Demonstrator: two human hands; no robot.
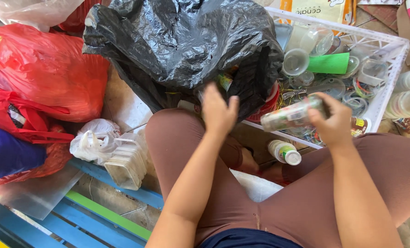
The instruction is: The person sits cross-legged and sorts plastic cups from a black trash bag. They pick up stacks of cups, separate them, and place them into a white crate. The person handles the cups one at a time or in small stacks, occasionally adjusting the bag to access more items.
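Note:
My right hand (334, 123) grips a clear plastic bottle (291, 115) with a label, held sideways over the edge of a white crate (395, 59). My left hand (219, 111) is spread with fingers apart at the mouth of a big black rubbish bag (177, 41), holding nothing that I can see. Whether it touches the bag I cannot tell. Both arms reach out over my knees in brown trousers. A small white-capped bottle (285, 152) lies on the ground between my legs.
The crate holds clear cups, lids and a green ribbed cup (329, 63). Red bags (44, 69) and a white bag (94, 140) sit at left, beside stacked clear trays (128, 165) on a blue and green slatted pallet (108, 213). Stacked cups (409, 94) stand at right.

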